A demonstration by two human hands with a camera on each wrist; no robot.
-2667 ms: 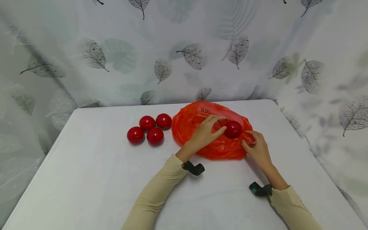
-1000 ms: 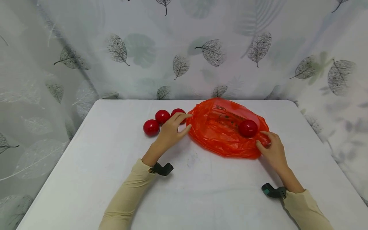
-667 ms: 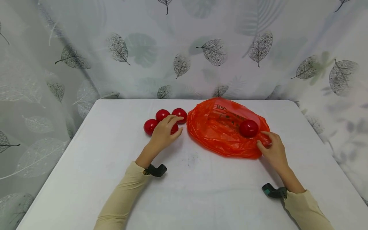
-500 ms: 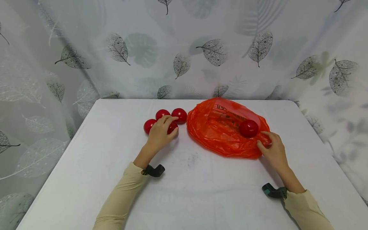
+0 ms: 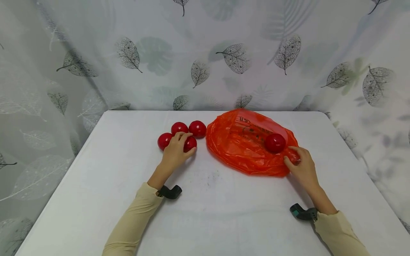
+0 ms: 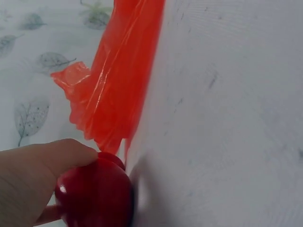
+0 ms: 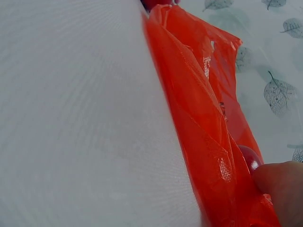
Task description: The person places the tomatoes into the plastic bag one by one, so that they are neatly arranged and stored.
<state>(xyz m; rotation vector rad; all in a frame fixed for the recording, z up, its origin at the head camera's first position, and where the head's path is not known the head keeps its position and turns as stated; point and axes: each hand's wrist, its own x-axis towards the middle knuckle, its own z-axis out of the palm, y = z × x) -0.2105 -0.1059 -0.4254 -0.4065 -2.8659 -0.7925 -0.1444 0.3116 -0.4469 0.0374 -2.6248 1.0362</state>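
My left hand (image 5: 174, 151) has its thumb and fingers around a glossy red ball (image 5: 190, 143), the front one of a small cluster. In the left wrist view the thumb presses on this red ball (image 6: 97, 194), which stands on the table. An orange-red plastic bag (image 5: 237, 149) lies crumpled to the right. Another red ball (image 5: 275, 143) sits at the bag's right part; in the right wrist view the bag's front fold partly covers that ball (image 7: 250, 158). My right hand (image 5: 302, 167) pinches the bag's right edge between thumb and fingers.
Behind the left hand, more red balls sit close together: one at left (image 5: 164, 141), one at the back (image 5: 179, 128), one near the bag (image 5: 197, 129). A white cloth covers the table (image 5: 224, 220). A leaf-patterned curtain (image 5: 144, 89) hangs behind and along the sides.
My left hand has left the ball on the bag, moved left to the cluster and closed round its front ball. The right hand keeps its hold on the bag's edge.
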